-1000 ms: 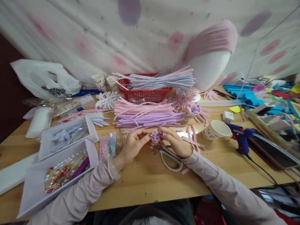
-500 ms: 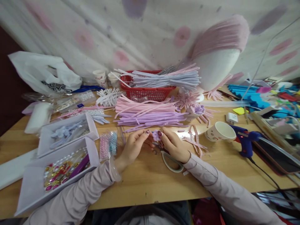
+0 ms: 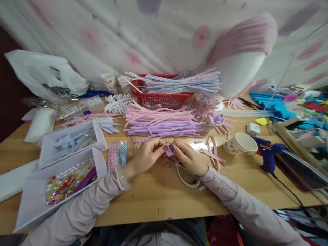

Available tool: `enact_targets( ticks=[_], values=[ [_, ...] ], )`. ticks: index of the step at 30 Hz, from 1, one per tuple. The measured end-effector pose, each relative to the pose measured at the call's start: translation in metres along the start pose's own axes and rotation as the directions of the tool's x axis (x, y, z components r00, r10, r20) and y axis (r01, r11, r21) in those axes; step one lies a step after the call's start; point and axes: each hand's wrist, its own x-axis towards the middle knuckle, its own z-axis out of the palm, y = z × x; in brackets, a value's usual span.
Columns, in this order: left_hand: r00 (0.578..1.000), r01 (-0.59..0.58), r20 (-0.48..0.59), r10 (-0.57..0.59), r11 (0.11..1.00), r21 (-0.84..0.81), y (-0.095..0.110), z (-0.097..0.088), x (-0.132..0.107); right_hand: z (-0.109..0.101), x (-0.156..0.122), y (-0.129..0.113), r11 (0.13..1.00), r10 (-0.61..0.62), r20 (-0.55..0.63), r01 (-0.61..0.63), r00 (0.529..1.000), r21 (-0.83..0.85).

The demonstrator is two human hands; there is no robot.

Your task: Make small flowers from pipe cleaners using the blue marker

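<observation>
Between my fingertips is a small purple pipe-cleaner flower (image 3: 169, 152), partly covered by both thumbs. My left hand (image 3: 148, 153) pinches it from the left, and my right hand (image 3: 189, 156) pinches it from the right. Under my right hand lie scissors (image 3: 188, 179), with a pale handle loop showing and the rest mostly hidden. Behind the hands are bundles of purple pipe cleaners (image 3: 164, 128) and pink pipe cleaners (image 3: 159, 113). Packs of pink beads (image 3: 112, 157) and blue beads (image 3: 123, 154) rest left of my left hand.
At the left are white boxes holding gems (image 3: 57, 188) and pale blue pieces (image 3: 69, 141). To the right stand a paper cup (image 3: 241, 143) and a blue glue gun (image 3: 269, 153) with its cord. A red basket (image 3: 164, 100) with pipe cleaners sits at the back.
My left thumb has moved right, over the purple flower, and my two thumbs are now closer together. The view has shifted slightly. Other things stay in place.
</observation>
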Motion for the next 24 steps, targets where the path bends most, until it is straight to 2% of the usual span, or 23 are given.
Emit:
enact_targets(
  ticks=[5, 7, 11, 14, 18, 22, 24],
  values=[
    [0.999, -0.032, 0.009, 0.032, 0.998, 0.051, 0.000, -0.002, -0.001, 0.001, 0.000, 0.001, 1.000, 0.002, 0.005, -0.002, 1.000, 0.010],
    [0.999, -0.040, -0.008, 0.040, 0.999, 0.024, -0.002, -0.001, -0.001, -0.001, -0.001, 0.003, 0.998, 0.022, 0.017, -0.023, 1.000, 0.051],
    [0.998, 0.047, -0.021, -0.053, 0.974, -0.221, -0.006, 0.001, -0.001, -0.005, -0.001, 0.007, 0.997, 0.030, -0.056, -0.026, 0.998, 0.066],
    [0.991, 0.135, 0.023, -0.135, 0.927, -0.350, -0.009, 0.004, 0.000, -0.006, -0.002, 0.008, 1.000, 0.018, -0.124, -0.015, 0.992, 0.023],
    [0.992, 0.128, 0.036, -0.122, 0.947, -0.294, -0.007, 0.010, -0.001, 0.001, -0.003, 0.009, 0.996, 0.020, -0.123, -0.009, 0.992, 0.092],
    [0.999, 0.020, -0.025, -0.025, 0.983, -0.180, -0.008, 0.012, -0.001, 0.010, -0.003, 0.008, 0.971, 0.060, -0.109, -0.033, 0.992, 0.236],
    [0.999, -0.034, -0.041, 0.030, 0.993, -0.110, -0.009, 0.011, -0.002, 0.012, -0.003, 0.006, 0.968, 0.068, -0.108, -0.039, 0.992, 0.247]
  ],
)
